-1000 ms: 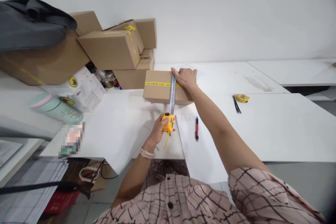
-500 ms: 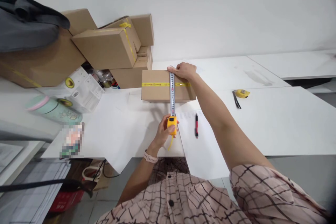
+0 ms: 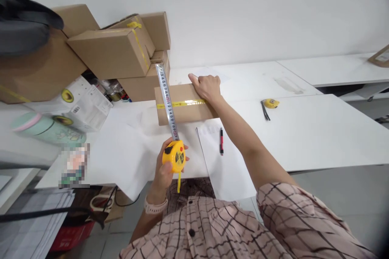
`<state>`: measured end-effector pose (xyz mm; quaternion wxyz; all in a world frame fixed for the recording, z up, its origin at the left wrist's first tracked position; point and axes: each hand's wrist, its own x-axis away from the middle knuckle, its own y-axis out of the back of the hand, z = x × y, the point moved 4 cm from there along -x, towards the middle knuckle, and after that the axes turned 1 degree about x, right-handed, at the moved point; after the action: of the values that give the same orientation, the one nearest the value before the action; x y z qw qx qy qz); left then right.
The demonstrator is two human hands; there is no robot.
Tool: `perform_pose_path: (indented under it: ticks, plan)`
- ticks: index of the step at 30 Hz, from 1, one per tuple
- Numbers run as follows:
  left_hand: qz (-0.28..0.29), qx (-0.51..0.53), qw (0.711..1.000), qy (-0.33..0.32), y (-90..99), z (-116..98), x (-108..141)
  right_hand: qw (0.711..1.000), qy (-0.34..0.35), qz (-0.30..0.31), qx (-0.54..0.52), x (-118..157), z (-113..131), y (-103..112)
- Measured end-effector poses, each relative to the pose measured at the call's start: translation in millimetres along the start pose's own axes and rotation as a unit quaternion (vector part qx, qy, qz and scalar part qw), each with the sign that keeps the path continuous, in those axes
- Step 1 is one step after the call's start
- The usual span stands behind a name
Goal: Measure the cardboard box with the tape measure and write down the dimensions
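My left hand point(image 3: 164, 168) is wrapped round a yellow tape measure point(image 3: 178, 157), close to the table's front edge. The extended silver blade point(image 3: 167, 101) points up and away, free at its far end, in front of the left part of a cardboard box point(image 3: 188, 114). Yellow tape runs along that box, which lies on the white table. My right hand point(image 3: 209, 88) grips the box's far right side, thumb stretched to the left; some fingertips are hidden. A red and black pen point(image 3: 221, 142) lies on white paper point(image 3: 232, 170) near my right forearm.
A second yellow tape measure point(image 3: 271, 103) with a black strap lies to the right. Stacked cardboard boxes point(image 3: 106, 50) stand at the back left. Nearer are a white carton point(image 3: 88, 105) and a mint-green bottle point(image 3: 48, 129). Another box point(image 3: 381, 57) sits at the far right.
My left hand has moved left and nearer with the tape measure, and the blade has come away from the box. My right thumb has let go of the blade's end. The box has turned slightly.
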<state>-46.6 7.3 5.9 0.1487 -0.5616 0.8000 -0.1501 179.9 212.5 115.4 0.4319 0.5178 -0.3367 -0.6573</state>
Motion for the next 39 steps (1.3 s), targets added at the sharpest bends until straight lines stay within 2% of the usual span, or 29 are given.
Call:
perform_pose_path:
  ticks: [3,6,8,11,14,16,18,21,25,28,30,34,36,39]
  plan:
    - [-0.010,-0.044,0.999,0.016,-0.2,-2,15,0.999,0.011,-0.038,0.013,42,2,0]
    - [0.001,-0.035,0.998,0.042,-9.2,12,22,0.998,0.019,-0.058,0.021,83,-1,-11]
    - [0.024,-0.018,0.997,0.067,-17.6,25,26,0.998,0.029,-0.049,0.020,101,-5,-24]
    - [0.063,-0.008,0.993,0.104,-28.4,41,31,0.999,0.036,-0.026,0.004,107,-13,-37]
    - [0.088,-0.037,0.988,0.122,-33.2,49,39,0.996,-0.004,-0.012,-0.084,103,-26,-31]
    - [0.103,-0.068,0.983,0.139,-33.9,51,44,0.977,-0.064,-0.020,-0.201,105,-40,-17]
    - [0.116,-0.099,0.975,0.159,-33.9,51,48,0.937,-0.114,-0.042,-0.327,115,-53,1]
    - [0.138,-0.160,0.961,0.178,-34.6,49,52,0.879,-0.135,-0.064,-0.453,138,-65,24]
    - [0.179,-0.251,0.932,0.189,-38.8,51,54,0.843,-0.161,-0.104,-0.503,173,-71,38]
    - [0.142,-0.271,0.937,0.170,-40.8,53,50,0.830,-0.204,-0.112,-0.508,205,-63,25]
    - [0.109,-0.259,0.949,0.142,-42.7,54,45,0.834,-0.211,-0.072,-0.505,228,-49,8]
    - [0.080,-0.271,0.956,0.081,-44.5,50,29,0.876,-0.120,0.071,-0.461,264,-22,-23]
    - [0.068,-0.311,0.946,0.056,-40.8,45,19,0.909,-0.117,0.101,-0.388,268,-26,-31]
    - [0.019,-0.409,0.912,0.023,-26.8,36,-3,0.956,-0.180,0.093,-0.212,257,-54,-37]
